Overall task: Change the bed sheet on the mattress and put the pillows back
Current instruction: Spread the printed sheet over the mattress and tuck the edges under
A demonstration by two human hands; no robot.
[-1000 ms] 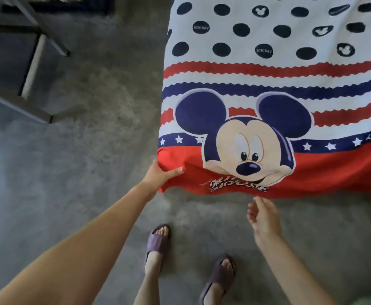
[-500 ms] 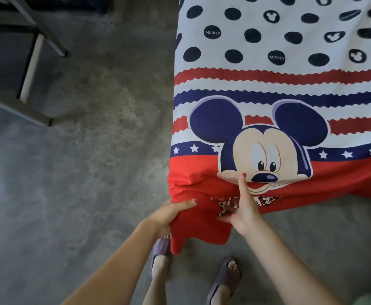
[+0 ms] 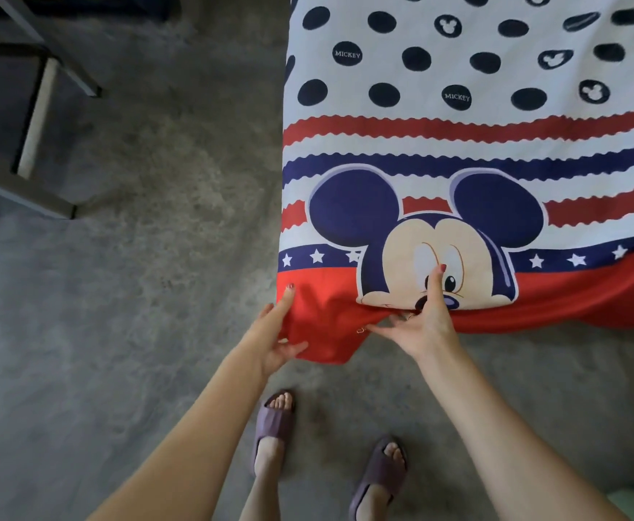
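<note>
Red cotton hangs loose at the corner of the mattress, where a cartoon-mouse bed sheet already lies spread flat across the top, well beyond both hands. Judging by this, the fresh sheet is on and the work has reached the tucking of the foot end; the corner flap between the hands is not yet folded under, and no pillows are in view, so their return appears to remain. The left hand, at the corner's outer edge, pinches the red flap, its forefinger stretched up along the side and the thumb on the cloth below. The right hand, just beside it, presses a straight forefinger on the printed face while its other fingers spread against the hem. Purple sandals stand on the grey concrete floor beneath the arms.
</note>
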